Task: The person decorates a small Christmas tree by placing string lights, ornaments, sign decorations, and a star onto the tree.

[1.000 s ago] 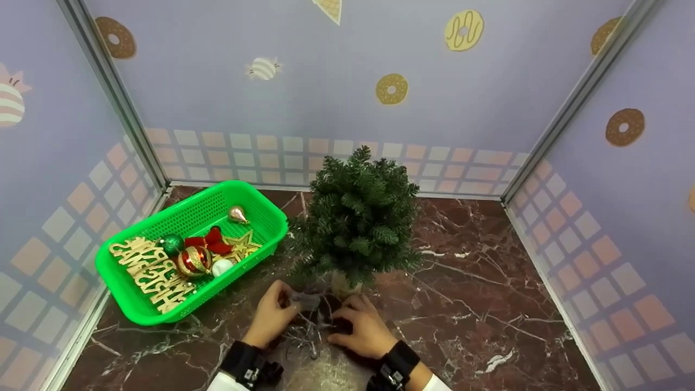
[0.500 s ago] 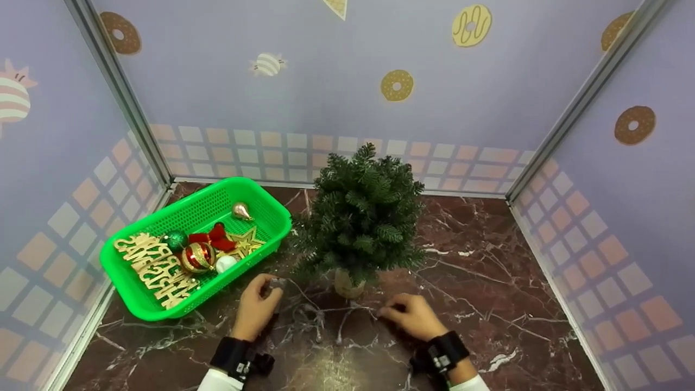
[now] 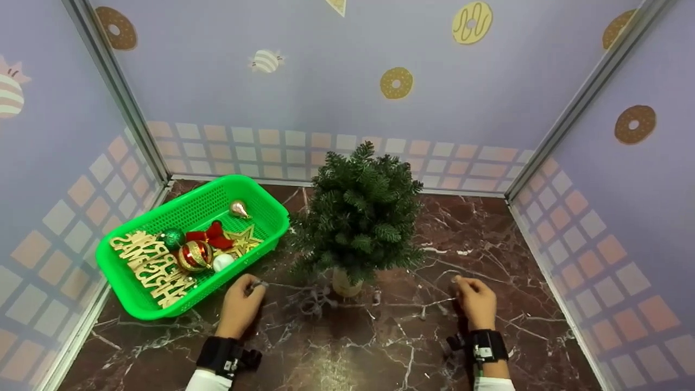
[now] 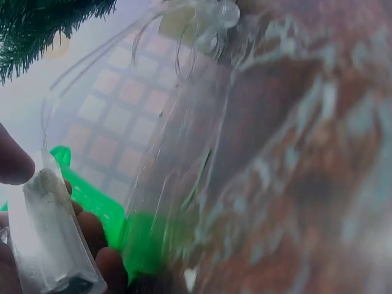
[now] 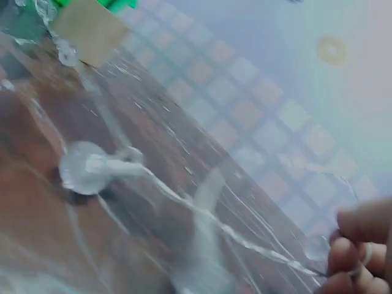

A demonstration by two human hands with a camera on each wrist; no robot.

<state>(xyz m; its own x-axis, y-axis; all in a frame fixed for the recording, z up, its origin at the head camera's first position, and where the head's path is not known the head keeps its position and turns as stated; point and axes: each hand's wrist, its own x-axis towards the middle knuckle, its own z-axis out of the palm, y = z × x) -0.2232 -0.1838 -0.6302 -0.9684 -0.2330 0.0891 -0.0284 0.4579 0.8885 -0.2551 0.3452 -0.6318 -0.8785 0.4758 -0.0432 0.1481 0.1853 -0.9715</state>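
Observation:
My left hand (image 3: 241, 304), near the basket's front edge, grips a clear battery case (image 4: 55, 226) between thumb and fingers. A thin wire runs from the case. My right hand (image 3: 476, 301), far to the right, pinches the cord of a string of lights (image 5: 214, 226). Clear round bulbs, one large bulb (image 5: 86, 168) among them, sit along this cord. Between both hands the string stretches low across the marble-patterned surface, with a tangled bunch (image 3: 315, 301) left of the middle. Just behind it stands a small green Christmas tree (image 3: 364, 212) on a pale base (image 3: 346, 285).
A green plastic basket (image 3: 122, 296) stands at the left. It holds gold lettering (image 3: 152, 266), a red-and-gold bauble (image 3: 194, 255), a green bauble (image 3: 172, 238), a red bow (image 3: 212, 236) and gold stars (image 3: 244, 241). Patterned walls (image 3: 326, 98) enclose the surface.
My hands have moved apart from in front of the tree, the right far to the right, the left slightly left. The bunched light string has been drawn out between them.

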